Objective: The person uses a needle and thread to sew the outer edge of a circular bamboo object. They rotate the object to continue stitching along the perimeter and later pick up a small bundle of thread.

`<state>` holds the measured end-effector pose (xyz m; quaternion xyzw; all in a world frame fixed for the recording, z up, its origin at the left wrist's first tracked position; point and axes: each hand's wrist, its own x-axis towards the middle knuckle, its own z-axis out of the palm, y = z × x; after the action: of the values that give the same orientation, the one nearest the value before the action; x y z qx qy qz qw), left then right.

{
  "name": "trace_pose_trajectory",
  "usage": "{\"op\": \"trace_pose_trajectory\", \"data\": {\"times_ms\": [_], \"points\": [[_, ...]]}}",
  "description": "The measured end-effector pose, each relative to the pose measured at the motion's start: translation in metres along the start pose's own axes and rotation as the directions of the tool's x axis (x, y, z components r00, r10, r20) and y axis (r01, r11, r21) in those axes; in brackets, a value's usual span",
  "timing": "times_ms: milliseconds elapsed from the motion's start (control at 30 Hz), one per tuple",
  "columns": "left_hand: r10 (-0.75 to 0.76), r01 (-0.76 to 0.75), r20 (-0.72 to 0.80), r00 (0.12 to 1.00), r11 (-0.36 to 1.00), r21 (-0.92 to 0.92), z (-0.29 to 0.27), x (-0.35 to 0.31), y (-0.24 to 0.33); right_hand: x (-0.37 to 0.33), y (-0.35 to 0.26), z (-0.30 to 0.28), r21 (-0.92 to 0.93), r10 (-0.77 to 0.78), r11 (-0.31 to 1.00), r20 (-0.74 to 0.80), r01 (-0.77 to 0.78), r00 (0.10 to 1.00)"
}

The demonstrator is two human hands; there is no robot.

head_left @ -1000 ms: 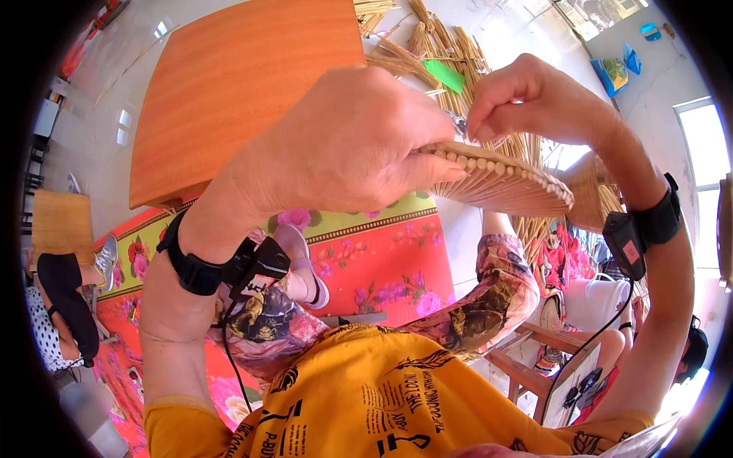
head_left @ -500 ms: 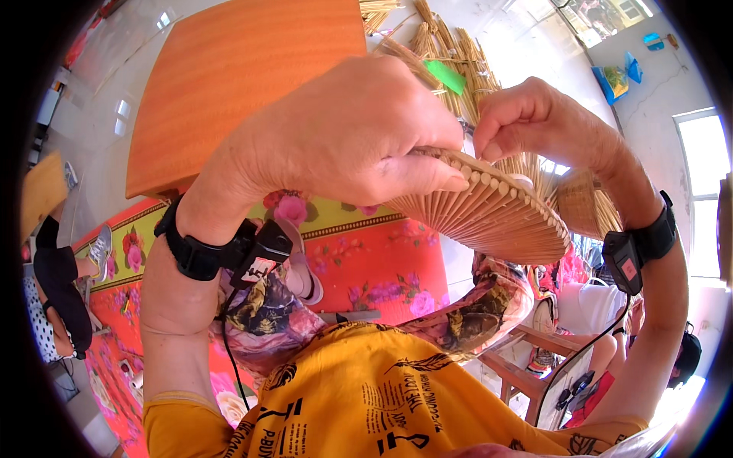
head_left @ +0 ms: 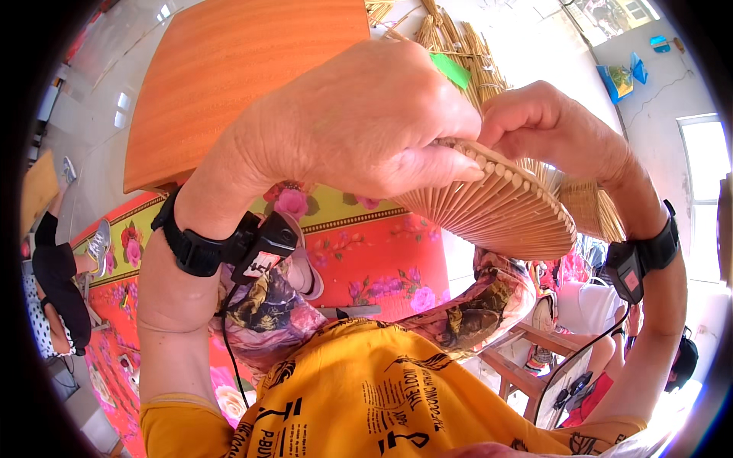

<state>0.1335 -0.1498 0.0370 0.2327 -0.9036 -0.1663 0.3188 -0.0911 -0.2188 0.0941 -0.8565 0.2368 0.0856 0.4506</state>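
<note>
My left hand [head_left: 382, 122] is closed on the upper edge of a round straw disc [head_left: 496, 210], its thumb pressed along the rim. Thin straw ribs fan out across the disc, and a row of pale round straw ends lines its border. The disc is tilted in front of my body, above my lap. Just behind that rim, my right hand [head_left: 553, 130] has its fingers curled together in a pinch. Its fingertips are partly hidden by the disc and the left hand; whatever they hold does not show.
A wooden table [head_left: 237, 84] stands ahead on the left. Straw bundles [head_left: 477, 65] with a green tag [head_left: 450, 70] lie beyond my hands. A floral red mat [head_left: 382, 263] covers the floor. Another person's leg [head_left: 65, 263] is at the far left; a wooden stool [head_left: 515, 370] stands at right.
My left hand and the disc have shifted slightly right. The right hand's fingertips have moved in close to the left hand, behind the rim, closing the gap between them.
</note>
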Motion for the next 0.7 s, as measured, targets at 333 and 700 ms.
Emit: {"op": "trace_pose_trajectory", "data": {"times_ms": [333, 700], "points": [[-0.05, 0.051, 0.03, 0.998, 0.998, -0.029, 0.001, 0.0, 0.001, -0.005, -0.007, 0.012, -0.034, -0.04, 0.999, -0.185, 0.034, 0.982], [-0.038, 0.043, -0.102, 0.994, 0.998, 0.048, 0.014, -0.003, -0.001, -0.002, -0.019, 0.041, -0.349, -0.177, 0.933, -0.226, 0.09, 0.958]]}}
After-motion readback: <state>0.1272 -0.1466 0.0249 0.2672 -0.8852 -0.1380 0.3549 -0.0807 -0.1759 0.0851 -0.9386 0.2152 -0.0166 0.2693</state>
